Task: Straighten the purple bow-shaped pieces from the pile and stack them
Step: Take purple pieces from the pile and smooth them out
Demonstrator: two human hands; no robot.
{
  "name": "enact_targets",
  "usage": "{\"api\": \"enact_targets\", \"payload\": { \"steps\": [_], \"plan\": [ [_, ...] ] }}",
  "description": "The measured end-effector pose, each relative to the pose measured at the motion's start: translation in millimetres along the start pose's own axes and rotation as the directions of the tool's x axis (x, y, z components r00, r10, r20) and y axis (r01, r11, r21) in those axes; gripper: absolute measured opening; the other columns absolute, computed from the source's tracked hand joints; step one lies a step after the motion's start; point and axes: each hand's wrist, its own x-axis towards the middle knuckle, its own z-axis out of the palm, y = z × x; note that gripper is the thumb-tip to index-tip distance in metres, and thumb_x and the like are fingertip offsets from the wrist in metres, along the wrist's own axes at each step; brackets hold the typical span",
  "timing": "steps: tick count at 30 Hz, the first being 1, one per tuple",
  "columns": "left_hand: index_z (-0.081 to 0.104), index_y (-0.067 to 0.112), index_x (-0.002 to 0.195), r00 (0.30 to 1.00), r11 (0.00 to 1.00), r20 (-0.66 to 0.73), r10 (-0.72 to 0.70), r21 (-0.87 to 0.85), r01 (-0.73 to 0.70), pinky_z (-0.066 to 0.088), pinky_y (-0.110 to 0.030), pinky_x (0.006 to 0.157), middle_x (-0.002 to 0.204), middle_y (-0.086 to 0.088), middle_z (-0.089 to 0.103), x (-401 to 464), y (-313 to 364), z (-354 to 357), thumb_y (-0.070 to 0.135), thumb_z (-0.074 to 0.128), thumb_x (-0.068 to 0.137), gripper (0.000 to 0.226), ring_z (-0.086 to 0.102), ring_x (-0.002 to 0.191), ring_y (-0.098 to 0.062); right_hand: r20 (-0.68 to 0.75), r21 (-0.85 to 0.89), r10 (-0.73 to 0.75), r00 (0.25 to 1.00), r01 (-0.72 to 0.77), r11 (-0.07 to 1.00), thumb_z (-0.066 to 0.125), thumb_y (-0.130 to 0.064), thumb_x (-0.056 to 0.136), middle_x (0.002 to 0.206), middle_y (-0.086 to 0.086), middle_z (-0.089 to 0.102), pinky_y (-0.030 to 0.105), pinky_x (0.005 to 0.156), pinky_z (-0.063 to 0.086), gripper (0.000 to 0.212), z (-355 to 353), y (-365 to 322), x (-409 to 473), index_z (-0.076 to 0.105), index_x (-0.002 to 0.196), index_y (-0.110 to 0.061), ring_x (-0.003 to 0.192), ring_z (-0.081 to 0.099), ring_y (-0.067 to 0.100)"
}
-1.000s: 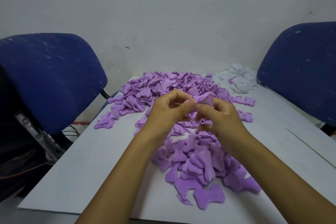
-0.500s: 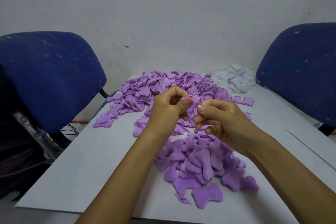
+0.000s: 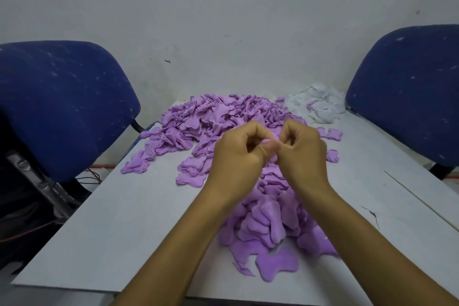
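A big pile of crumpled purple bow-shaped pieces (image 3: pixel 213 117) covers the far middle of the white table (image 3: pixel 119 218). Nearer to me lies a loose heap of flatter purple pieces (image 3: pixel 270 221). Above it my left hand (image 3: pixel 238 161) and my right hand (image 3: pixel 303 151) meet, fingers curled. Between their fingertips they pinch one small purple piece (image 3: pixel 269 140), mostly hidden by the fingers.
A heap of white pieces (image 3: pixel 320 104) sits at the table's far right corner. Blue chairs stand on the left (image 3: pixel 62 102) and on the right (image 3: pixel 407 92). Loose purple pieces (image 3: pixel 332 134) lie right of the pile. The wall is close behind.
The two hands have closed together on the piece and it is now almost covered by the fingers. The view has tilted slightly.
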Motion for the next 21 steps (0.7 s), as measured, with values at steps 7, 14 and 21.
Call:
{"api": "enact_targets", "payload": {
  "steps": [7, 14, 21],
  "plan": [
    [0.071, 0.011, 0.095, 0.99, 0.983, -0.034, -0.136, -0.13, 0.131, 0.059, -0.045, 0.073, 0.089, -0.015, 0.068, 5, -11, -13, 0.004, 0.065, 0.088, 0.011, 0.066, 0.079, -0.025, 0.271, 0.106, -0.014, 0.963, -0.016, 0.994, 0.07, -0.014, 0.088, 0.052, -0.001, 0.06, 0.028, 0.05, 0.036, 0.021, -3, -1, -8, 0.056, 0.072, -0.013, 0.049, 0.044, 0.011],
    [0.072, 0.016, 0.069, 0.921, 0.985, -0.37, -0.12, -0.159, 0.065, 0.052, -0.023, 0.057, 0.065, 0.003, 0.069, 10, -12, -18, -0.004, 0.075, 0.076, 0.021, 0.061, 0.058, -0.01, 0.705, 0.491, 0.031, 0.708, -0.519, 0.7, 0.056, -0.007, 0.097, 0.096, 0.014, 0.075, 0.028, 0.063, 0.059, 0.029, -19, -10, -10, 0.051, 0.123, -0.017, 0.086, 0.074, 0.025],
    [0.071, 0.017, 0.085, 0.951, 0.971, -0.279, -0.135, -0.23, 0.071, 0.053, -0.021, 0.062, 0.071, 0.013, 0.066, 9, -15, -19, -0.001, 0.077, 0.075, 0.021, 0.064, 0.067, -0.006, 0.446, 0.432, 0.026, 0.895, -0.24, 0.869, 0.068, -0.015, 0.09, 0.087, 0.013, 0.073, 0.029, 0.065, 0.06, 0.018, -16, -14, -11, 0.069, 0.107, -0.011, 0.078, 0.073, 0.019]
  ]
}}
